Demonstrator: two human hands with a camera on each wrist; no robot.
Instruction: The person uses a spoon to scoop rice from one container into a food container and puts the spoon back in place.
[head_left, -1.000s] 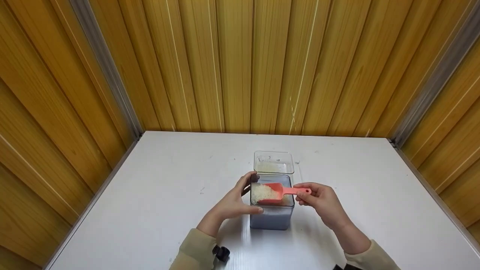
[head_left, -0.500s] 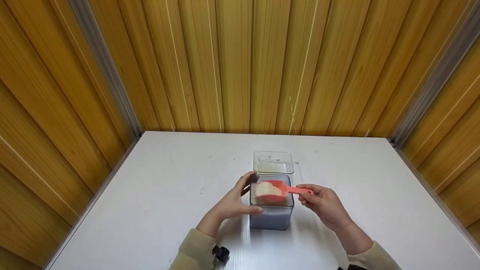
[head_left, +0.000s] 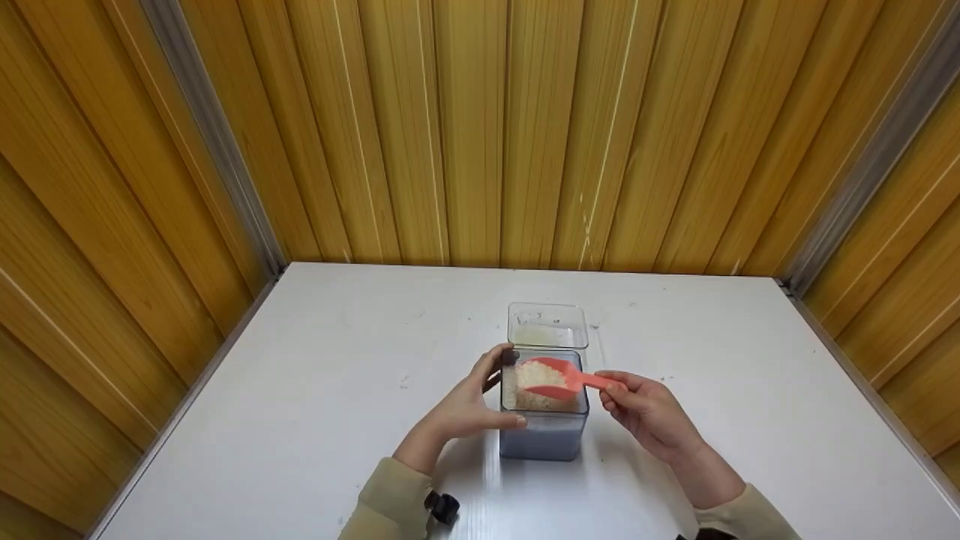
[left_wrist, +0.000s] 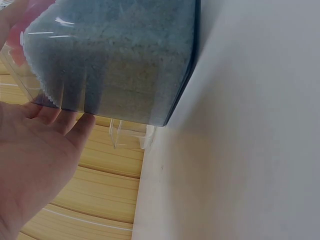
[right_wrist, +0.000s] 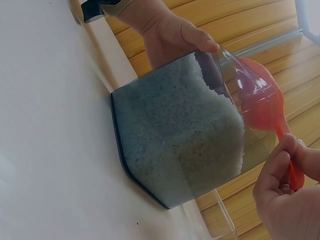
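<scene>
A bluish see-through storage box (head_left: 544,441), filled with rice (right_wrist: 185,120), stands on the table with its top open. My left hand (head_left: 463,409) holds the box at its left, thumb across the front near the rim and fingers along the far side. In my right hand (head_left: 651,411) the handle of a coral-red scoop (head_left: 556,392) is pinched between thumb and fingers. The scoop carries a heap of white rice and hangs over the box opening. Through the clear upper wall, the right wrist view shows the scoop's bowl (right_wrist: 262,107) above the rice surface.
Just behind the box lies a clear rectangular plastic lid (head_left: 547,324), its near edge close to the box rim. The white table (head_left: 337,360) ends at wood-patterned panels (head_left: 465,150) at the back and both sides.
The scoop has come up out of the rice and slightly to the right, now bearing a heap. The right hand moved with it; the left hand and box stayed put.
</scene>
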